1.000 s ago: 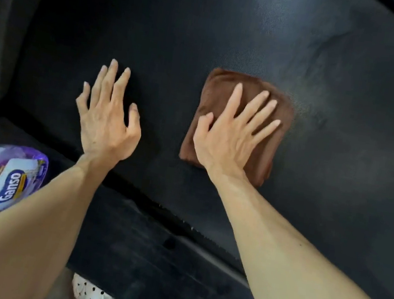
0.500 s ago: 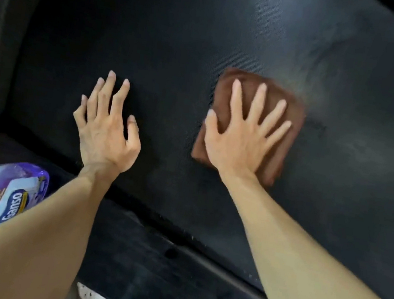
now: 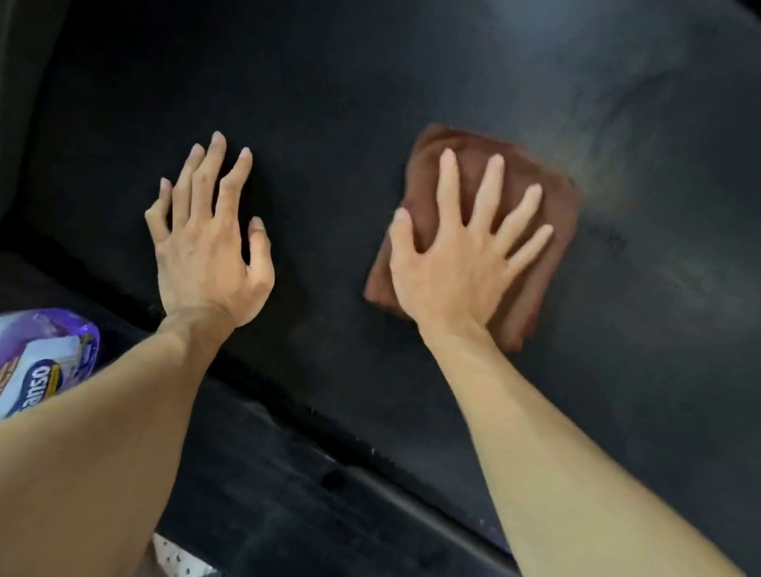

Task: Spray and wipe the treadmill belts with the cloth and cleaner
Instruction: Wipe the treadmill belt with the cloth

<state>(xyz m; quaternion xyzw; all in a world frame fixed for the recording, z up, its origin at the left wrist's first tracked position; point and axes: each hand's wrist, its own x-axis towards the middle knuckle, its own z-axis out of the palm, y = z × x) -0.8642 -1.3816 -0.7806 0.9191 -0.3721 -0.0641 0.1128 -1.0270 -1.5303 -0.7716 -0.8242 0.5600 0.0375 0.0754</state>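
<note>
Now the right hand lies flat on a folded brown cloth, with its fingers straight and spread, and presses it onto the black treadmill belt. The cloth is on the middle part of the belt, and its far edge looks a little blurred. Beside it the left hand rests on the bare belt, also flat, with the fingers stretched forward and the thumb out to the side; it holds nothing. Both hands are apart from each other. Pale streaks show on the belt to the right of the cloth. At the lower left a purple and white cleaner bottle lies on its side, partly hidden behind the left forearm, near the dark side rail of the treadmill.
</note>
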